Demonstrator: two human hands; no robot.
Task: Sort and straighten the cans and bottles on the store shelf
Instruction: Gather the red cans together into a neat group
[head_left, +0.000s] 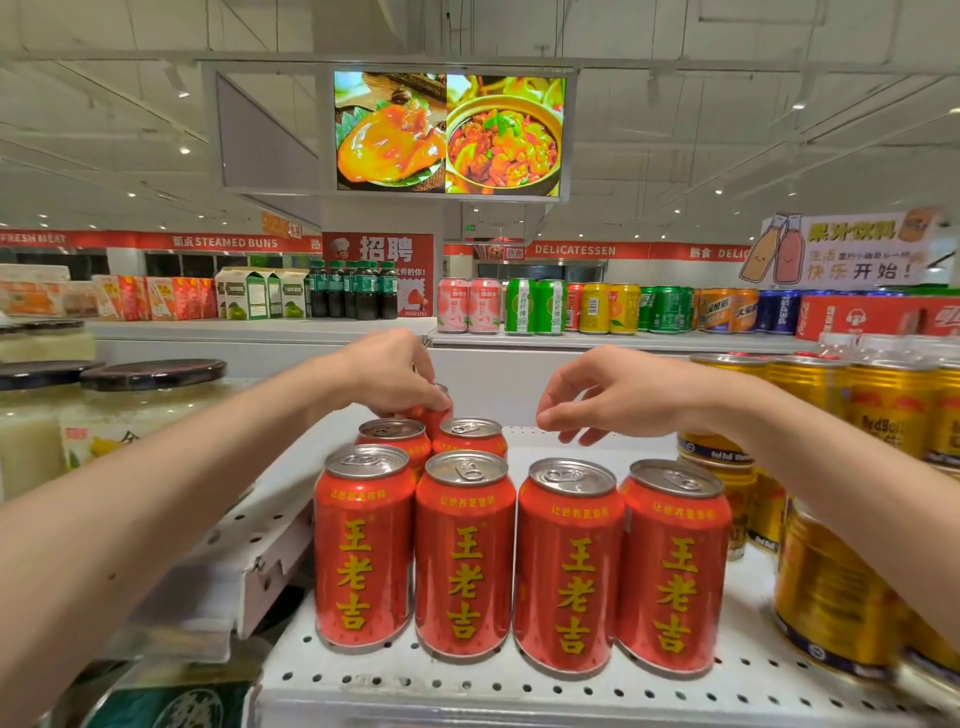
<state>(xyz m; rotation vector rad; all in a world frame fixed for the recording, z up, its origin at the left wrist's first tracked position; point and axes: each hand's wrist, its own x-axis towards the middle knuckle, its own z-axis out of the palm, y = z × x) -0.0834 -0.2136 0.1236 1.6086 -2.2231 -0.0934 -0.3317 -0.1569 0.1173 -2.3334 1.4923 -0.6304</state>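
Observation:
Several red cans with yellow characters stand upright on a white perforated shelf (519, 686). The front row runs from the leftmost can (363, 551) to the rightmost can (675, 571). Two more cans (470, 436) stand behind the left pair. Farther back, my left hand (389, 374) grips the top of a red can (434, 413), mostly hidden by my fingers. My right hand (618, 392) hovers over the bare back of the shelf, fingers apart, holding nothing.
Gold energy-drink cans (831, 587) crowd the right side of the shelf, up to its back. Jars with black lids (150, 374) stand at left beside a white shelf divider (249, 561). A higher ledge behind carries cartons, dark bottles and coloured cans (535, 306).

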